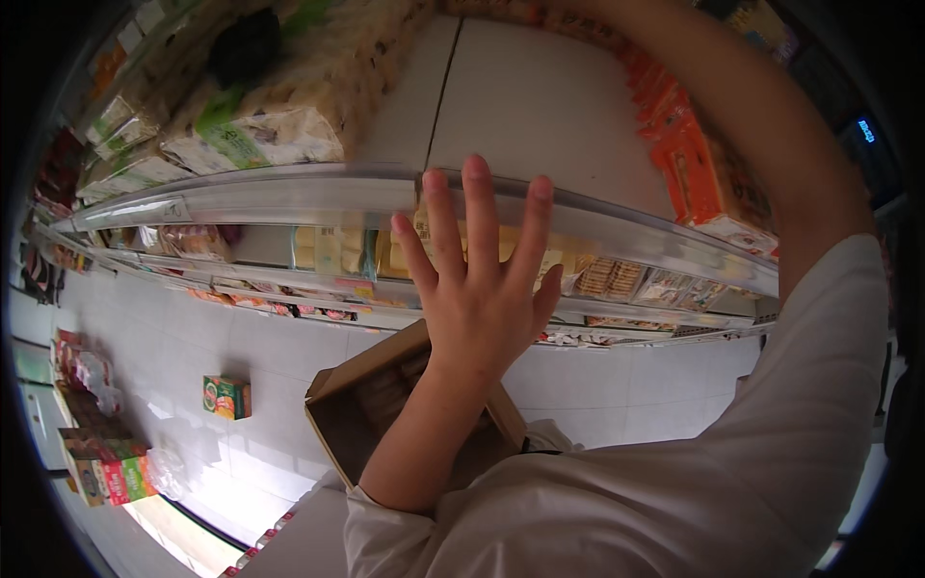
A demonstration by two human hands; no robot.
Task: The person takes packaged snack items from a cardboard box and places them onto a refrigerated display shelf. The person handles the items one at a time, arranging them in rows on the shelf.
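Note:
My left hand [480,289] is spread flat with its fingertips at the clear plastic front rail [303,191] of a white store shelf [527,108]; it holds nothing. My right arm arches over the shelf's right side, and its hand is out of view beyond the top edge. Under that arm stands a row of orange-wrapped food packs [686,173]. Large clear packs of pale pastry with green labels [267,137] sit on the shelf's left part. Below my left forearm is an open cardboard box [347,433] with blurred contents.
Lower shelf tiers hold packed cakes [329,249] and biscuits [611,278]. A green and orange carton [227,397] stands on the tiled floor [282,361]. At the far left are stacked colourful boxes [119,480] and plastic-wrapped goods [94,376].

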